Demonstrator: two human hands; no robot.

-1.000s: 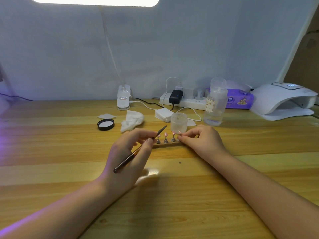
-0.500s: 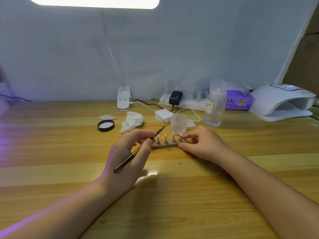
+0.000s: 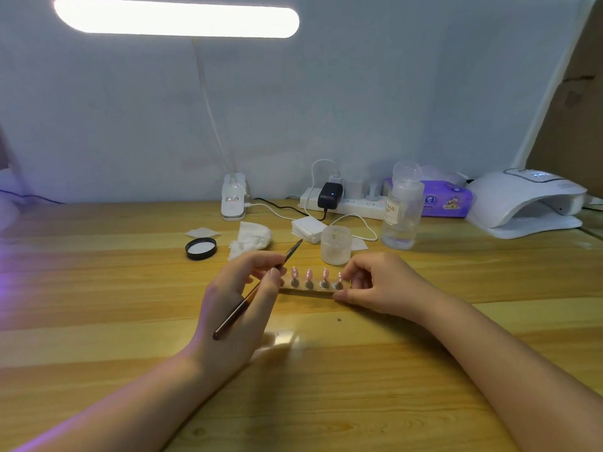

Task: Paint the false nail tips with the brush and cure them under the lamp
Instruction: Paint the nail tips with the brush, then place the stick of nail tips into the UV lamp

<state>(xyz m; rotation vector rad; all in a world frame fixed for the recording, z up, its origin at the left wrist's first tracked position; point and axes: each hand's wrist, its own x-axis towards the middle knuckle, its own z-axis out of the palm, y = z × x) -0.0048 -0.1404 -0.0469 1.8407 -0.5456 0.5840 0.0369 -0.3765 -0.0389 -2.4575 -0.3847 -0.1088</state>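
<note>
Four pink false nail tips (image 3: 309,274) stand upright in a row, each on a small grey metal stud, along a narrow pale strip (image 3: 306,290) lying flat on the wooden table (image 3: 98,288), near its middle. The tips are glossy, pointed ovals; the rightmost is partly hidden by fingers. Whether a fifth tip sits behind the left thumb cannot be told.

Left hand (image 3: 241,298), at 9 o'clock of the strip: fingers curled around a thin dark-handled brush (image 3: 251,296), thumb tip touching the strip's left end. Brush lies diagonal, bristle end up toward 1 o'clock, above and behind the row, clear of the tips; butt end points down toward the wrist.

Right hand (image 3: 378,283), at 3 o'clock: thumb and curled fingers pinch the strip's right end, thumb on the near edge, fingers at the far side.

At 12 o'clock, just behind the strip: small frosted jar (image 3: 336,244), lid off. Black lid (image 3: 201,248) at 10 o'clock, inner side up, beside a crumpled white wipe (image 3: 251,239). Stack of white pads (image 3: 308,229) behind the jar. Clear bottle (image 3: 403,207) at 1 o'clock. White curing lamp (image 3: 528,203) at 2 o'clock, well apart at the table's far right, mouth open toward the front.
</note>
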